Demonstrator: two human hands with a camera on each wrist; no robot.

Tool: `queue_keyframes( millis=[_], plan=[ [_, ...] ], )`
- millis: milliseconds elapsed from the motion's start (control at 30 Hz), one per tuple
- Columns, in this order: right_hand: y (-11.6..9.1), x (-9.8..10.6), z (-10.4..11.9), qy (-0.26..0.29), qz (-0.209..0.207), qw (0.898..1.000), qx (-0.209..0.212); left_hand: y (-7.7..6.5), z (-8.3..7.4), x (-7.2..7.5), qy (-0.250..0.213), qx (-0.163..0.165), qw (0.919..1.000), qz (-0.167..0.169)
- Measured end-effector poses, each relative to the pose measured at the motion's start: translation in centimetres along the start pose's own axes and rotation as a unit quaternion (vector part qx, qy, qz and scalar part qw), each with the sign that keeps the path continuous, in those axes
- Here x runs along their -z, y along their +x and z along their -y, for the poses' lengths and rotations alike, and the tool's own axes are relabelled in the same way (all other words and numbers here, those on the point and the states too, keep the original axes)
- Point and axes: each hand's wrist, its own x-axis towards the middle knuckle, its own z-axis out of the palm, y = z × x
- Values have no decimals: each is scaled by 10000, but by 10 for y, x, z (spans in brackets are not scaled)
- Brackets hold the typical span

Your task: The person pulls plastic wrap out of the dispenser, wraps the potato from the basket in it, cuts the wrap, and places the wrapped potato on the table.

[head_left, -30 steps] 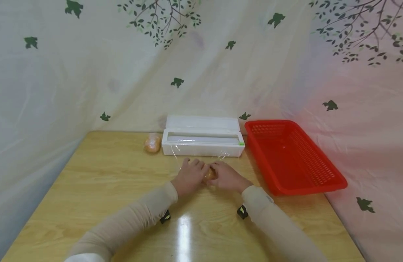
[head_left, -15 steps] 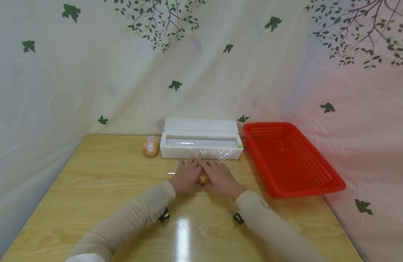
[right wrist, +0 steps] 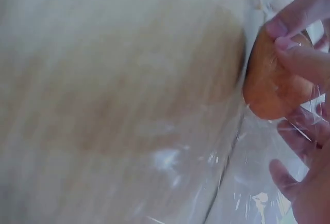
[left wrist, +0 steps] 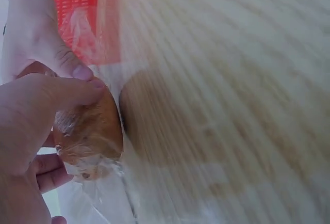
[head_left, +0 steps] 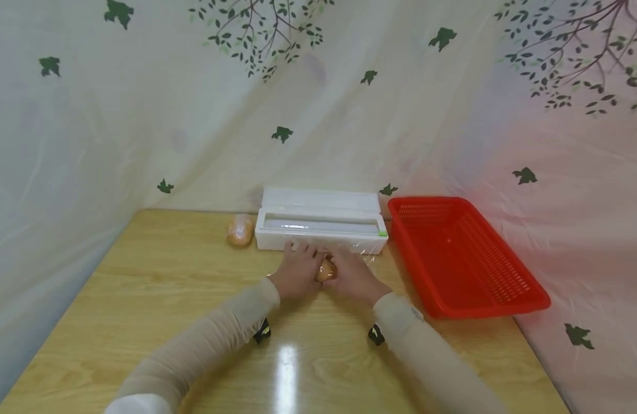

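Both hands are at a round orange-brown thing (head_left: 325, 269), smooth and loosely covered by clear cling film (right wrist: 242, 182). My left hand (head_left: 298, 270) holds it from the left, its thumb pressing on the near face in the left wrist view. From the other side my right hand (head_left: 355, 275) grips it, thumb on its surface. The two thumb tips meet over the thing (left wrist: 93, 131). Film stretches below and around the fingers. Behind the hands stands a white cling film box (head_left: 323, 238), its lid raised, with the roll (head_left: 320, 226) inside.
A second film-wrapped round orange-brown thing (head_left: 240, 232) sits left of the box. On the right is a red plastic basket (head_left: 429, 287). All stand on a wooden table (head_left: 142, 287), with a leaf-printed cloth (head_left: 318, 115) hanging behind it.
Both hands stay on the round thing while the fingers shift over it. Around half a second ago they were slightly nearer; they have moved away toward the box. The film has bunched differently.
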Motion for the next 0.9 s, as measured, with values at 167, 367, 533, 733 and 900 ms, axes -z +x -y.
queue_keyframes(
  millis=[167,367,533,733,900],
  plan=[
    [3,16,-8,531,146,9985,-22,7,1,7,-188,50,9998,75],
    [8,27,-14,768,358,9964,-2,9,1,-3,494,-447,9961,-583],
    [12,32,-17,960,415,9945,-75,15,3,-5,605,-526,9920,-973],
    [10,35,-8,175,168,9996,-139,29,6,3,752,-447,9945,-572],
    [6,33,4,-1041,-331,9940,1,37,6,7,1061,-408,9929,-357]
  ],
)
